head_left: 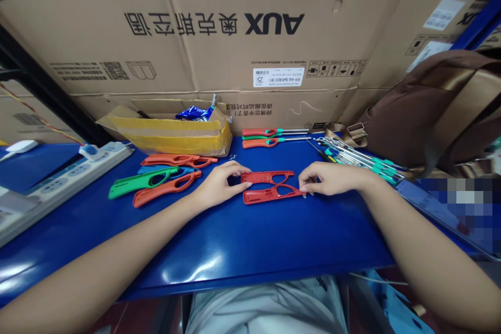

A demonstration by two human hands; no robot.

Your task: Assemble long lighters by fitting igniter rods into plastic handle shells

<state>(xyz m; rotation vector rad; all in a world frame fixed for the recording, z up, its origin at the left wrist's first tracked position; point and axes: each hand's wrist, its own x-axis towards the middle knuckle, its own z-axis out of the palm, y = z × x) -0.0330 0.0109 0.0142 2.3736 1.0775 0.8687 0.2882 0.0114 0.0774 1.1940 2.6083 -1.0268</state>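
Two red lighter casing halves lie side by side on the blue table (274,240), each with a trigger opening. At the left end of the upper red casing half (260,177), my left hand (221,182) has its thumb and fingers closed on the edge. My right hand (331,177) pinches the narrow right tip of the lower red casing half (260,196). Beyond my left hand rest orange casing pieces (168,188), a green casing piece (143,181) and a partly covered blue one (151,169). Finished-looking lighters (260,142) with metal rods lie farther back.
A yellow-taped cardboard box (168,133) holds blue packets at the back. Several metal lighter rods (352,154) and a screwdriver (324,154) lie at the right, near a brown bag (422,109). A power strip (66,177) runs along the left. Large cartons (219,57) stand behind.
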